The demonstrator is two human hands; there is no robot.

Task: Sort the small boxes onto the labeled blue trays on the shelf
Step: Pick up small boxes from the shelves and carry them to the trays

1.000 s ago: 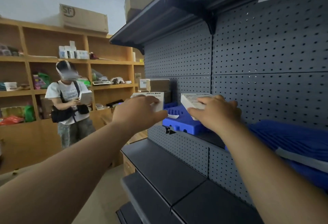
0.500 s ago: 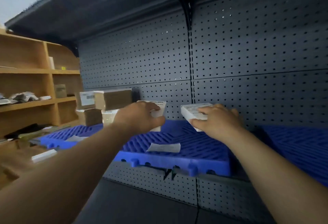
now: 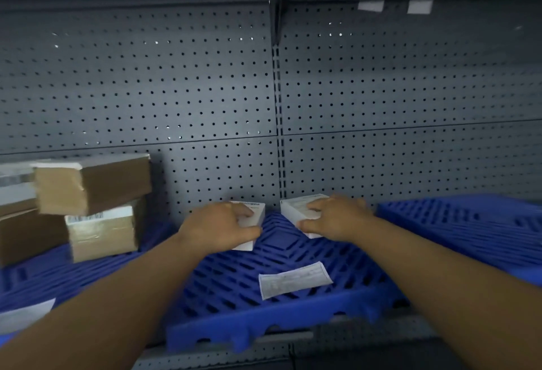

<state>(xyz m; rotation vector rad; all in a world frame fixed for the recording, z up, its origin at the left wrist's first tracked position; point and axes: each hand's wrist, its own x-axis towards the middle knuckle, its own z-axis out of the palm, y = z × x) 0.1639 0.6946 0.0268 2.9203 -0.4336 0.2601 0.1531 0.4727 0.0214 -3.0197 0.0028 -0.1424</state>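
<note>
My left hand (image 3: 220, 224) grips a small white box (image 3: 254, 213) from above, at the back of the middle blue tray (image 3: 234, 315). My right hand (image 3: 334, 217) grips a second small white box (image 3: 296, 208) just to the right of it, also over the back of that tray. Both boxes sit low, at or touching the tray's slatted surface; contact is unclear. A white paper label (image 3: 294, 279) lies flat near the tray's front. The two boxes are apart, with a gap of blue tray between them.
Brown cardboard boxes (image 3: 93, 183) are stacked on the left blue tray (image 3: 38, 278), which carries its own white label (image 3: 25, 315). Another blue tray (image 3: 469, 229) lies to the right. A grey pegboard wall (image 3: 205, 91) backs the shelf, with a shelf overhead.
The view has swung toward the shelf and closer in. Both hands have carried their white boxes forward and down to the back of the middle blue tray.
</note>
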